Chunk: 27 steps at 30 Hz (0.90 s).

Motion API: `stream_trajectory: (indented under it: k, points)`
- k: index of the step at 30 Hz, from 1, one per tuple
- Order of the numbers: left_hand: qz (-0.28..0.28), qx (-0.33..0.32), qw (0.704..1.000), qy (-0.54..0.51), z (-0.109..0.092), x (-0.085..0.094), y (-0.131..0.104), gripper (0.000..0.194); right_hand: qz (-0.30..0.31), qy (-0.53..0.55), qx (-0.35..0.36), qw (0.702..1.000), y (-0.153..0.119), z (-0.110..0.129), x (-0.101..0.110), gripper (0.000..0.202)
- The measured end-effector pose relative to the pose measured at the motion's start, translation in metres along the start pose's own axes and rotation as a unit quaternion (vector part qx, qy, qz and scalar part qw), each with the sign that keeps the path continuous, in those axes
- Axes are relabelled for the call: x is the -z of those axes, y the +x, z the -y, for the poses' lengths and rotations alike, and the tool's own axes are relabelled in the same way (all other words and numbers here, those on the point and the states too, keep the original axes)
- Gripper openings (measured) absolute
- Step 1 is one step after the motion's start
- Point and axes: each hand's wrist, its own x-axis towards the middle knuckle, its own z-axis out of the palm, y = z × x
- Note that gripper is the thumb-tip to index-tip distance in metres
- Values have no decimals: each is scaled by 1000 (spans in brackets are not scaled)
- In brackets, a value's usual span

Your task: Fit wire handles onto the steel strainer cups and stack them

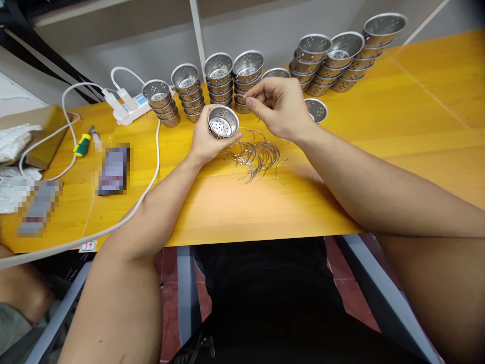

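Note:
My left hand is closed round a small perforated metal cup, its mouth tilted up toward me. To the right and slightly higher, my right hand pinches a thin curved wire between thumb and fingertips, apart from the cup. Most of that wire is hidden or too fine to follow. Below both hands lies a loose pile of curved metal wires on the yellow table. Another perforated cup sits just behind my right wrist, partly covered by it.
Stacks of perforated cups line the back, with more stacks at the right. On the left are a white power strip, a green-yellow screwdriver, two blurred-out phones and a box. A white cable crosses my left forearm.

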Motion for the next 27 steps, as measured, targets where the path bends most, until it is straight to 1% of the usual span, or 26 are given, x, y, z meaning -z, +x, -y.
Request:
stream_trajectory:
  k: [3,6,9,12,15,19,23,27]
  points:
    - [6,-15,1000,-18,7,-5,-1,102,17,2,8,1000,0,-3,0,57]
    - [8,-22,999,-31,10,-8,-2,98,5,-13,17,1000,0,-5,0,59]
    - [16,-17,1000,-11,8,-5,-2,99,-7,-36,19,999,-1,-3,-1,54]
    - [12,-13,1000,8,2,-1,-2,96,9,-47,22,999,-4,2,-3,46]
    - [9,-10,1000,-4,-1,-2,-1,92,24,-49,21,998,-9,6,-9,44]
    - [23,-1,999,-28,-3,-8,-1,96,24,-62,5,998,-14,8,-17,37]
    - [25,-5,999,-31,-5,-12,-2,101,12,-84,-4,996,-17,11,-21,30]
    - [33,-4,999,-16,-9,-14,-4,110,9,-116,-13,993,-18,14,-20,36]
